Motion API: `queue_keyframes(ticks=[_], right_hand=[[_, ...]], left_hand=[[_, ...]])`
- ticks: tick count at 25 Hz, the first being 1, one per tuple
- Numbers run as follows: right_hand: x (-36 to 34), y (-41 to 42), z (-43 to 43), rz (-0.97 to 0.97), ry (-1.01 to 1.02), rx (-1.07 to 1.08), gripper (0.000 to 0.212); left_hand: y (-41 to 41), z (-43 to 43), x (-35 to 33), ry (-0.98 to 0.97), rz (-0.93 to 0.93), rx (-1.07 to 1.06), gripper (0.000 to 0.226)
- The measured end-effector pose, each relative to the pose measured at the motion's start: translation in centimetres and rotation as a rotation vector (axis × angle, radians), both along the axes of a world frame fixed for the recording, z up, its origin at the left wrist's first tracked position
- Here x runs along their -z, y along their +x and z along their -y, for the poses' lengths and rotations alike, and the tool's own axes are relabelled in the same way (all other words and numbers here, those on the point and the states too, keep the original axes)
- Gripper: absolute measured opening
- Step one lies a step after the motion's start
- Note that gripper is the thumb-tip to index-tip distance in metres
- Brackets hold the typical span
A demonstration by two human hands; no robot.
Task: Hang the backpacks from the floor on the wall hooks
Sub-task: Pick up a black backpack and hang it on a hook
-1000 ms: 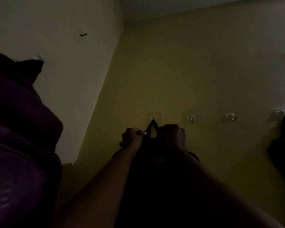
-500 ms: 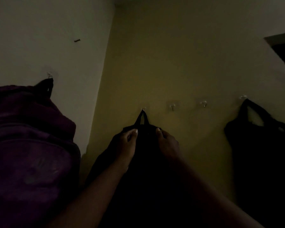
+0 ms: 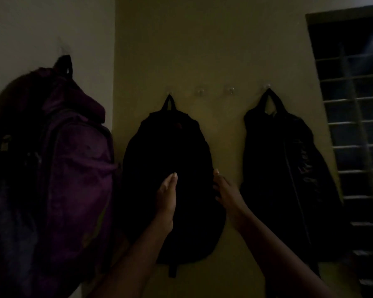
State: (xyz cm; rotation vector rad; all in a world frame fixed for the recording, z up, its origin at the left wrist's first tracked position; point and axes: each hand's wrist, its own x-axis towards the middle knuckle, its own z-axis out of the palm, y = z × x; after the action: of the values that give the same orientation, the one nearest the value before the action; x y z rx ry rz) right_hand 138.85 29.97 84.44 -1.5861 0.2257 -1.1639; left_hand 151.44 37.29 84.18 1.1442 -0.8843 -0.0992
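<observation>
Flanking the hung black backpack, left hand and right hand open, empty; right touches its edge.

The room is dim, so shades read darker than they may be. The left backpack is purple, with a yellowish-green strip low on its front and a black top loop. The middle backpack is plain black, no pattern showing. The right bag is black too, with pale script lettering down its side and a thin light line along the front. The back wall is mustard yellow; the side wall is off-white. The hooks look silvery. The window is dark with grey bars.
</observation>
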Motion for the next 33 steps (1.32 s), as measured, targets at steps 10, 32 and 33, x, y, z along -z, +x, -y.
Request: queue_keyframes(ticks=[10,32,33], right_hand=[[15.0,-20.7,-13.8,-0.117,0.381,0.316,0.059],[32.0,-88.1,-38.4,0.041,0.79,1.226,0.061],[32.7,-90.7,-39.2,0.056,0.809,1.26,0.061]], left_hand=[[-19.0,-9.9,14.9,0.251,-0.153,0.356,0.055],[-88.8,-24.1,31.8,0.685,-0.203,1.256,0.051],[-91.5,-24.3,32.2,0.701,-0.187,1.294,0.051]])
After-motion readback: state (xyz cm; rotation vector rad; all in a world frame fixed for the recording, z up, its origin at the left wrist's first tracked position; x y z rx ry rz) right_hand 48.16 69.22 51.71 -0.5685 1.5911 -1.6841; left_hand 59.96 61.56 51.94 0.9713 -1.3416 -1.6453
